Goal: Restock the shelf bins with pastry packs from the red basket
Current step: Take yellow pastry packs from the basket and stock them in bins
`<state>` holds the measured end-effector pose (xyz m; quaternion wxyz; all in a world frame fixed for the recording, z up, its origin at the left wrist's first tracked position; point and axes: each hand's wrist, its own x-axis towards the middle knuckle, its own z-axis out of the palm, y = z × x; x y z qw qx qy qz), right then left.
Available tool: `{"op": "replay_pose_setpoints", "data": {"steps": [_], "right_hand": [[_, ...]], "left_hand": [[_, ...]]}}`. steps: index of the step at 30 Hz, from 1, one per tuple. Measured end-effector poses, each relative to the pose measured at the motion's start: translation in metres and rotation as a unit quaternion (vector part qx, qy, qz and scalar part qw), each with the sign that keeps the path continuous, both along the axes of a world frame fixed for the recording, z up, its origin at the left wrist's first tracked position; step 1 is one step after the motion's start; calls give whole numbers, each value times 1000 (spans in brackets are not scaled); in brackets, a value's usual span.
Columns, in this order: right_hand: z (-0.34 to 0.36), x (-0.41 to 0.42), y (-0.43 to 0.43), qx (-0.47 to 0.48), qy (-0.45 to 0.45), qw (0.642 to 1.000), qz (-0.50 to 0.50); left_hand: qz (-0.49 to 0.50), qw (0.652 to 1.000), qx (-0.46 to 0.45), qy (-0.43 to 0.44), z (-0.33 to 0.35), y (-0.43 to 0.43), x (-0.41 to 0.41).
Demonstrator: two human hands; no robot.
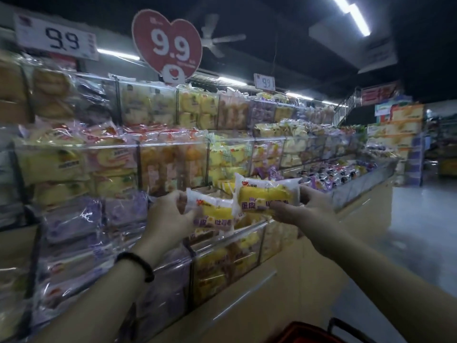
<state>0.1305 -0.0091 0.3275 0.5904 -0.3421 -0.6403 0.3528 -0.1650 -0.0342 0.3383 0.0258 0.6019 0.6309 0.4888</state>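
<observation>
Nearest to me, at the bottom edge, I can just see the rim of the red basket (300, 331) with a dark handle beside it. Above it my two forearms reach out, a dark bracelet (138, 264) round the left wrist. My left hand (170, 215) is closed round the end of one pastry pack (212, 210), thumb on its front, and my right hand (304, 210) pinches a second pastry pack (265, 194) by its right end (both wrappers are clear with a yellow cake inside). The two packs overlap slightly in the middle, held up in front of the clear shelf bins (230, 240). Beyond them the upper tiers hold more yellow, orange and purple packs. Above stands a red heart sign (168, 43) reading 9.9.
</observation>
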Motion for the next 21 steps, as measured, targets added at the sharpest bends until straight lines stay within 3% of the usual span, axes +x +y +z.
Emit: {"op": "replay_pose_setpoints", "data": {"steps": [3,9,17,19,21], "right_hand": [[-2,-12,24,9,-51,999,-5],[-20,-30,68,4,-89,996,-3],[-20,-37,98,61,-145,986,-56],[-23,-39,98,65,-200,975,-68],[-30,-44,94,73,-310,943,-93]], "left_hand": [[11,996,-69,61,-9,8,-16],[-111,979,-109,129,-1,9,-26],[-44,984,41,168,-7,31,-4],[-17,982,13,189,-14,30,-8],[57,959,-50,272,-15,24,-12]]}}
